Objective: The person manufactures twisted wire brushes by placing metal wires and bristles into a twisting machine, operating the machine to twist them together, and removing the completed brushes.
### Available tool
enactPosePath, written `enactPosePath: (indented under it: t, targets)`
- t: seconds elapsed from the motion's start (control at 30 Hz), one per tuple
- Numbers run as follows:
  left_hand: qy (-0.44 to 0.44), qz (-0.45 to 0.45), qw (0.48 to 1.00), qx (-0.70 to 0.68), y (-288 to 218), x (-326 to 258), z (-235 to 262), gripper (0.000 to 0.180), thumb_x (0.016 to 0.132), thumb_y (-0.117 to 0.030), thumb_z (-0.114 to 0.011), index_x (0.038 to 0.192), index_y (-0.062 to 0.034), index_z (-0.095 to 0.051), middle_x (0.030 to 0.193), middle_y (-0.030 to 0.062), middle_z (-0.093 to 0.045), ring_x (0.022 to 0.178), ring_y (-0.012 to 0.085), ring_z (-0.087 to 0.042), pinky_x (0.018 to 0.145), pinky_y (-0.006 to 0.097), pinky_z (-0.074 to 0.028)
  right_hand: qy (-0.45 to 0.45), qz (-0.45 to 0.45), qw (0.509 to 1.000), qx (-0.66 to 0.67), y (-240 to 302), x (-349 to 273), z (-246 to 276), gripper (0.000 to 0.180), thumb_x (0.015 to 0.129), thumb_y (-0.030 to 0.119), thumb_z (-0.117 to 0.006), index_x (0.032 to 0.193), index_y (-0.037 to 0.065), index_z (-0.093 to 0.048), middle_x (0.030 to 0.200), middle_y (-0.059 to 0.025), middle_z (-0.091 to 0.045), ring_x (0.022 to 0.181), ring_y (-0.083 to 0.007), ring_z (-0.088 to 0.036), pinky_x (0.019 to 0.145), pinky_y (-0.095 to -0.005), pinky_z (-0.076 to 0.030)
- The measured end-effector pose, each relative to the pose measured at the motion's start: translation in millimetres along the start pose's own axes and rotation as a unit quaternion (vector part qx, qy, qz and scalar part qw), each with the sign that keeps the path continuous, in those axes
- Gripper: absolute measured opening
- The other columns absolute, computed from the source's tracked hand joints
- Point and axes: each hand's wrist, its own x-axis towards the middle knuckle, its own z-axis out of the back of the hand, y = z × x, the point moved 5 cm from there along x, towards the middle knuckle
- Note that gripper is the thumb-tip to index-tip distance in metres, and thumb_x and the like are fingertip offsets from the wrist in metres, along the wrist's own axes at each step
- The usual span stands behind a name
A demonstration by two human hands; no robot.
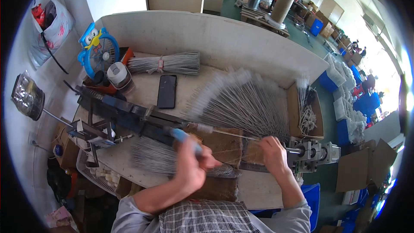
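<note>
My right hand (274, 153) is closed on the end of a thin wire-stemmed brush (233, 134), fingers pinched near the machine chuck (295, 150). The brush runs leftward, its pale bristle section (204, 128) by the end of a dark metal rail (151, 123). My left hand (192, 164) is raised over the bench, left of the brown cloth pad (224, 146). Blue covering (183, 137) shows at its fingertips; motion smears them, so I cannot make out any grip. Below it lies a bundle of thin wires (155, 155).
Many white-tipped wire brushes (246, 103) fan out behind the pad. Around them are a tied wire bundle (166, 63), a black phone (167, 91), a clear jar (120, 76), a blue fan (103, 54) and a cardboard box (318, 116). A pale partition (215, 28) edges the bench.
</note>
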Motion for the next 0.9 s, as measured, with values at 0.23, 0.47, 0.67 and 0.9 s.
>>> enactPosePath:
  t: [0.23, 0.47, 0.67, 0.9]
  targets:
    - [0.002, 0.031, 0.997, -0.073, -28.3, -19.6, 38.3, 0.046, 0.097, -0.049, -0.042, 0.091, -0.0076, -0.062, 0.061, 0.0019, -0.051, 0.049, 0.0142, -0.046, 0.062, 0.035, -0.045, 0.008, 0.037, 0.996, -0.079, -14.3, 59.0, -36.2, 0.012, 0.076, 0.005, -0.066, 0.087, 0.007, -0.064, 0.105, -0.0085, -0.064, 0.094, -0.0298, -0.061, 0.080, -0.0392, -0.051]
    - [0.213, 0.301, 0.924, 0.100, 48.0, -18.7, 38.9, 0.029, 0.097, -0.031, -0.054, 0.111, -0.0072, -0.063, 0.082, 0.0044, -0.061, 0.064, 0.0121, -0.056, 0.072, 0.031, -0.051, 0.126, -0.150, 0.971, 0.138, -43.4, 45.4, 30.6, 0.013, 0.077, 0.005, -0.069, 0.090, 0.006, -0.071, 0.080, -0.0065, -0.069, 0.075, -0.0148, -0.065, 0.071, -0.0280, -0.051]
    - [0.317, 0.250, 0.914, -0.036, 109.0, 40.6, -24.9, 0.034, 0.097, -0.032, -0.055, 0.121, -0.0095, -0.061, 0.090, 0.0040, -0.065, 0.076, 0.0122, -0.061, 0.076, 0.027, -0.050, 0.156, -0.238, 0.934, 0.218, -94.1, 15.0, 42.4, 0.016, 0.077, 0.006, -0.072, 0.092, 0.001, -0.072, 0.078, -0.0042, -0.070, 0.073, -0.0084, -0.063, 0.068, -0.0241, -0.050]
    - [0.278, -0.173, 0.808, 0.490, 63.5, 42.6, -73.7, 0.046, 0.101, -0.038, -0.045, 0.099, 0.0021, -0.069, 0.078, 0.0065, -0.067, 0.075, 0.0119, -0.064, 0.070, 0.026, -0.052, 0.188, -0.232, 0.941, 0.159, -87.2, -4.6, 59.2, 0.019, 0.080, 0.014, -0.071, 0.095, 0.003, -0.072, 0.079, -0.0068, -0.070, 0.070, -0.0110, -0.064, 0.066, -0.0271, -0.050]
